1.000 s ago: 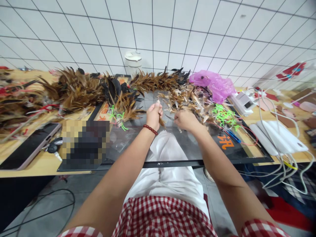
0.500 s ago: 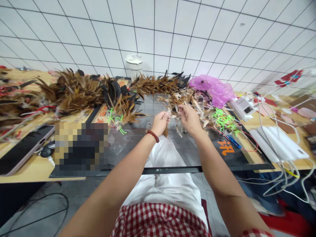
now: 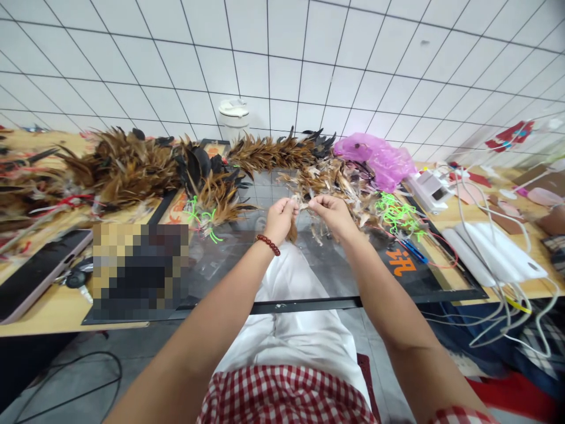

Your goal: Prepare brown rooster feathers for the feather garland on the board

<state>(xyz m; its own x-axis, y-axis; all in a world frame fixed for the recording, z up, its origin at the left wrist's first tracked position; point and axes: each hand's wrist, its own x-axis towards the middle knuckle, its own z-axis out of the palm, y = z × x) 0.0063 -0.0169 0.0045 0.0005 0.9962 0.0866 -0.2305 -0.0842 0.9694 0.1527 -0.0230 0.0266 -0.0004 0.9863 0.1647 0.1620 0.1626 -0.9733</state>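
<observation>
My left hand [image 3: 281, 219], with a beaded bracelet on the wrist, is closed on brown feathers [image 3: 292, 232] whose tips hang below the fingers. Close to its right, my right hand [image 3: 332, 213] pinches a small pale feather piece [image 3: 304, 206] between thumb and fingers. Both hands are over the dark glass tabletop panel [image 3: 229, 259]. Just behind the right hand spreads a loose pile of brown and whitish feathers [image 3: 339, 179]. A tied bunch of brown and black feathers [image 3: 220, 197] with green cords lies to the left.
A feather strip [image 3: 273, 153] stretches along the back, beside a white lidded cup [image 3: 233, 118]. To the right are a pink plastic bag [image 3: 377, 159], green cords [image 3: 397, 213], a blue pen-like tool [image 3: 414, 251] and a white power bank [image 3: 494, 253] with cables. A phone [image 3: 42, 274] and keys [image 3: 79, 277] lie left.
My right hand has moved left from the loose feather pile, closer to my left hand, with a pale feather piece in its pinch. The left hand keeps its feathers. The view has shifted slightly.
</observation>
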